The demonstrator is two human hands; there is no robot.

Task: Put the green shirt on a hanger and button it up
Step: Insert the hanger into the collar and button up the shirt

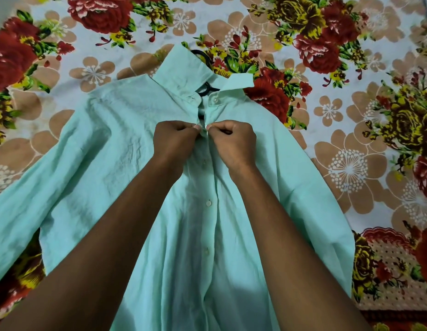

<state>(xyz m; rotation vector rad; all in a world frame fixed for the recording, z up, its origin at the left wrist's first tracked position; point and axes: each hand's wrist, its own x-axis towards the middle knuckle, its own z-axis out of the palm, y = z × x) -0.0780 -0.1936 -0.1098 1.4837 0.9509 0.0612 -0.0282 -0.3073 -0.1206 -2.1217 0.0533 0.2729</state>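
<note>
Frame centre: my left hand point(175, 137) and right hand point(234, 139) pinch green shirt point(267, 187) placket over hanger point(204, 88); button probably between fingertips. Keep edges aligned, ease through.

Open floral bedsheet point(351, 144) flanks the green shirt point(100, 149) — only the hanger point(205, 88) hook obstructs beyond the collar.

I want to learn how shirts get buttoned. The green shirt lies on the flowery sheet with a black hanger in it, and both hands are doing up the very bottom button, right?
Not quite. Both hands, left hand and right hand, pinch the green shirt high up, just below the collar, not at the bottom. The head view shows it. The black hanger and flowery sheet are as you said.
</note>
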